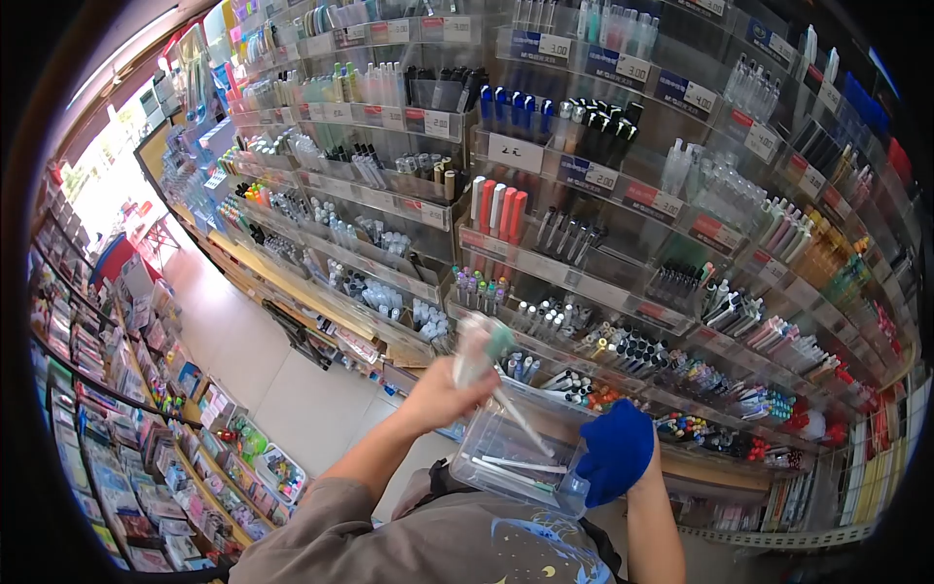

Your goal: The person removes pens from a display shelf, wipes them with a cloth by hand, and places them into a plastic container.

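Note:
In front of my chest is a clear plastic box (pixel 467 474) with a few white pens (pixel 511 464) lying in it. My left hand (pixel 445 397), closed and slightly smeared by motion, holds a bunch of pens (pixel 477 348) with pale and green ends just above the box's left side. One white pen (pixel 525 423) slants from beneath that hand down into the box. A blue cloth (pixel 615 453) covers most of my right hand (pixel 647 470) at the box's right end. Its fingers are hidden under the cloth, which lies against the box.
Clear shelf racks (pixel 574 273) full of pens and price tags rise ahead, close to both hands. Left of me runs a tiled aisle (pixel 302 389). Packed stationery shelves (pixel 146 467) line its other side. A wire grid (pixel 876 457) stands at the right.

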